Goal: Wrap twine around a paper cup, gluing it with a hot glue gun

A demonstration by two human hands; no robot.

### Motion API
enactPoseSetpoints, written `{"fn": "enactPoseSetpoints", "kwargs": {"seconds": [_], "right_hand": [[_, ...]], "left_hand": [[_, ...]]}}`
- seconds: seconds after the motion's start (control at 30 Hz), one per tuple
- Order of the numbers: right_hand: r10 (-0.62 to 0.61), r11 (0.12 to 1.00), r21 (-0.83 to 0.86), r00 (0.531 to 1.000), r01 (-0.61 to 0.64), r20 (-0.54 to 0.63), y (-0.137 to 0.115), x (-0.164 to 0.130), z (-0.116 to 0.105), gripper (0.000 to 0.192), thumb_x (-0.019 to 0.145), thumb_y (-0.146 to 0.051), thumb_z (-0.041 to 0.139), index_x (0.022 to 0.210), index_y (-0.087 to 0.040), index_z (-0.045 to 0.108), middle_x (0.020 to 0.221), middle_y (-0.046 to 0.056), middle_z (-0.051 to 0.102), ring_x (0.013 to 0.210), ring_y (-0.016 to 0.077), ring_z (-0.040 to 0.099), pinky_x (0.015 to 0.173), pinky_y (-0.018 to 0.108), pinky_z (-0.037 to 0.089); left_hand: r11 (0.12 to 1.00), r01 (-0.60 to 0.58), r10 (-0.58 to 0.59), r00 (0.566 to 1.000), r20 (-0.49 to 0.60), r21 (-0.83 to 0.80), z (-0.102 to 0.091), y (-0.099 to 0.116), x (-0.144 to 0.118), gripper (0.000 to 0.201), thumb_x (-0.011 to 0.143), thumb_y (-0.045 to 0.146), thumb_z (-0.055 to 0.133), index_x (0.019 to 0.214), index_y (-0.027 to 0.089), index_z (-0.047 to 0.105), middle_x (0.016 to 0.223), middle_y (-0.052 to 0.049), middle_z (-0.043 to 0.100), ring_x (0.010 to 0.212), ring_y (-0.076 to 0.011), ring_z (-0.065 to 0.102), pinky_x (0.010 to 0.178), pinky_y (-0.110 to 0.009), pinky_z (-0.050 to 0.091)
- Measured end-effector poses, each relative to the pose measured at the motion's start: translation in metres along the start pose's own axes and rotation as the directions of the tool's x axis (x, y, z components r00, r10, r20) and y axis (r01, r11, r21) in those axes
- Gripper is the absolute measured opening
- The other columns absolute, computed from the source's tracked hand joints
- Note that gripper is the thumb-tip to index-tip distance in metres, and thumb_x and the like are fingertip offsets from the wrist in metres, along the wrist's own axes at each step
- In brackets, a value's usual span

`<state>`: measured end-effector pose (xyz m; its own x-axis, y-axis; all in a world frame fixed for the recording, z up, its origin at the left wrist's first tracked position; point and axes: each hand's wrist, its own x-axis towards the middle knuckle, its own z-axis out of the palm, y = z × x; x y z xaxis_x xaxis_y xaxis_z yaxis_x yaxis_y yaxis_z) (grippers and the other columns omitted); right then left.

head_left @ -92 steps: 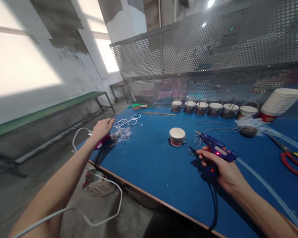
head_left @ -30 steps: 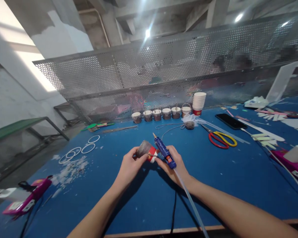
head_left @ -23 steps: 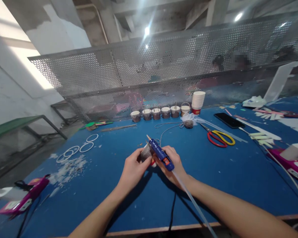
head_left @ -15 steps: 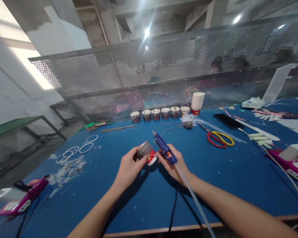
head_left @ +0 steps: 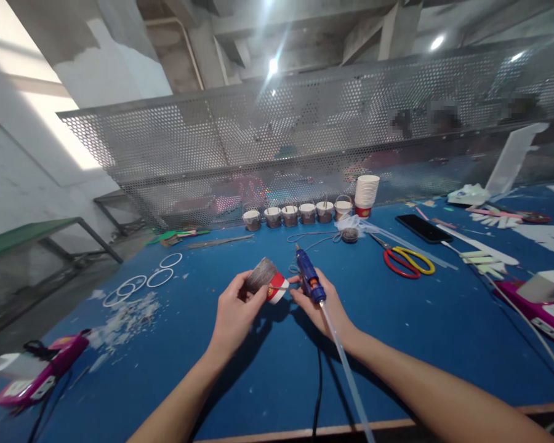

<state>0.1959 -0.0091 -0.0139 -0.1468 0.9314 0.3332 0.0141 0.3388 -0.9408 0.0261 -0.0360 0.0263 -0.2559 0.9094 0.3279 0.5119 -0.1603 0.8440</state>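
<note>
My left hand [head_left: 235, 303] is closed around a tilted paper cup [head_left: 264, 277], whose one part is wrapped in grey-brown cord and whose red and white part faces right. In my right hand [head_left: 322, 307] lies a blue hot glue gun [head_left: 308, 274], its nozzle pointing up and away from me. A long clear glue stick [head_left: 346, 363] runs out of its rear end towards me. Between the hands, a thin strand of cord reaches from the cup to my right fingertips. Beyond them, a ball of cord [head_left: 349, 235] trails a loose line across the table.
Several cord-wrapped cups [head_left: 290, 215] stand in a row at the back, beside a stack of paper cups [head_left: 366, 195]. To the right lie scissors [head_left: 406, 261] and a phone [head_left: 423, 228]. White rings [head_left: 159, 276] and scraps [head_left: 129, 317] lie left, near a magenta power strip [head_left: 46, 372].
The cup has shifted slightly left and turned, so more of its red and white part shows. The glue gun has swung more upright, its nozzle moving right, away from the cup.
</note>
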Motion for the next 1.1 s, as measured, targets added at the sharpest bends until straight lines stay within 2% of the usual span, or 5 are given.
{"fn": "enactPoseSetpoints", "kwargs": {"seconds": [0.17, 0.33, 0.63, 0.83, 1.1], "right_hand": [[-0.015, 1.000, -0.018, 0.996, 0.013, -0.087, -0.004, 0.004, -0.009, 0.014, 0.076, -0.030, 0.063, 0.080, -0.019, 0.055, 0.073, 0.000, 0.061, 0.061, 0.0139, 0.055, 0.061, 0.026, 0.045], [-0.037, 0.999, -0.035, 0.996, 0.034, -0.075, -0.015, 0.000, -0.010, 0.013, 0.076, -0.029, 0.063, 0.080, -0.019, 0.056, 0.073, -0.001, 0.060, 0.063, 0.0137, 0.055, 0.062, 0.026, 0.045], [0.070, 0.998, -0.004, 0.994, -0.070, 0.085, -0.015, -0.005, -0.009, 0.015, 0.076, -0.032, 0.063, 0.080, -0.019, 0.055, 0.069, -0.001, 0.062, 0.061, 0.0153, 0.059, 0.063, 0.029, 0.048], [0.160, 0.984, -0.105, 0.966, -0.141, 0.204, -0.027, -0.027, -0.031, 0.022, 0.073, -0.037, 0.065, 0.083, -0.018, 0.061, 0.080, 0.005, 0.070, 0.070, 0.0196, 0.066, 0.069, 0.032, 0.053], [0.219, 0.958, -0.181, 0.975, -0.224, -0.043, -0.033, -0.043, -0.064, 0.034, 0.075, -0.048, 0.067, 0.094, -0.019, 0.068, 0.091, 0.009, 0.073, 0.076, 0.0235, 0.068, 0.072, 0.034, 0.054]], "left_hand": [[0.992, -0.064, 0.072, 0.994, -0.077, 0.106, -0.004, -0.009, 0.009, 0.032, 0.072, 0.040, 0.060, 0.092, 0.016, 0.067, 0.073, -0.001, 0.063, 0.061, -0.0142, 0.053, 0.060, -0.026, 0.044], [0.980, -0.138, 0.151, 0.985, -0.085, 0.143, -0.004, -0.015, 0.013, 0.028, 0.074, 0.040, 0.060, 0.089, 0.017, 0.067, 0.076, -0.002, 0.062, 0.063, -0.0148, 0.053, 0.063, -0.027, 0.044], [0.999, 0.012, -0.015, 0.998, -0.058, -0.051, -0.009, -0.029, 0.030, 0.027, 0.066, 0.030, 0.063, 0.088, 0.016, 0.066, 0.068, 0.001, 0.060, 0.058, -0.0137, 0.054, 0.059, -0.026, 0.043], [0.987, 0.037, -0.054, 0.992, -0.111, -0.154, -0.013, -0.036, 0.040, 0.027, 0.062, 0.026, 0.066, 0.087, 0.016, 0.063, 0.071, 0.000, 0.062, 0.062, -0.0141, 0.057, 0.059, -0.025, 0.043], [0.978, 0.091, -0.105, 0.992, -0.066, -0.187, -0.010, -0.029, 0.038, 0.025, 0.061, 0.029, 0.063, 0.082, 0.015, 0.062, 0.057, 0.004, 0.053, 0.052, -0.0116, 0.047, 0.053, -0.024, 0.037]]}}
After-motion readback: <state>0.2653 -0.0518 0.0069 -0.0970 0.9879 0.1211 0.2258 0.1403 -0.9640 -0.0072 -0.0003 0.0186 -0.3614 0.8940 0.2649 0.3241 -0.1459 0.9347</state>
